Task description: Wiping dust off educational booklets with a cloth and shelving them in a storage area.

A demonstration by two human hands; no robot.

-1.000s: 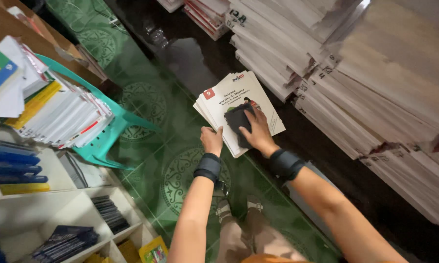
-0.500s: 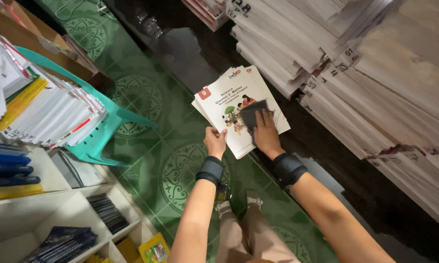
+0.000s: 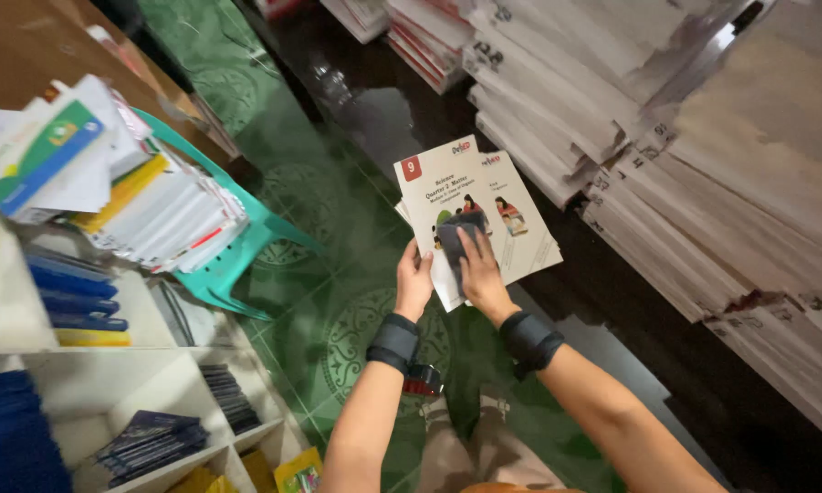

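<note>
While both hands work above the green floor (image 3: 338,237):
Shelf (image 3: 109,393): cubbies hold dark booklets, blue stacks.
Teal chair (image 3: 237,256): piled with papers.
Left hand (image 3: 414,285): fingers pinch the booklets' (image 3: 470,196) lower edge.
Right hand (image 3: 479,274): flat on the cover — fingers together over a dark cloth (image 3: 456,242).
Count: two covers show, fanned.
Right side: bundled paper stacks (image 3: 703,137).

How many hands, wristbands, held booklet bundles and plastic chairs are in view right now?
Hands: 2, left hand and right hand
Black wristbands: 2, and
Held booklet bundles: 1
Teal plastic chairs: 1
Total: 6
</note>
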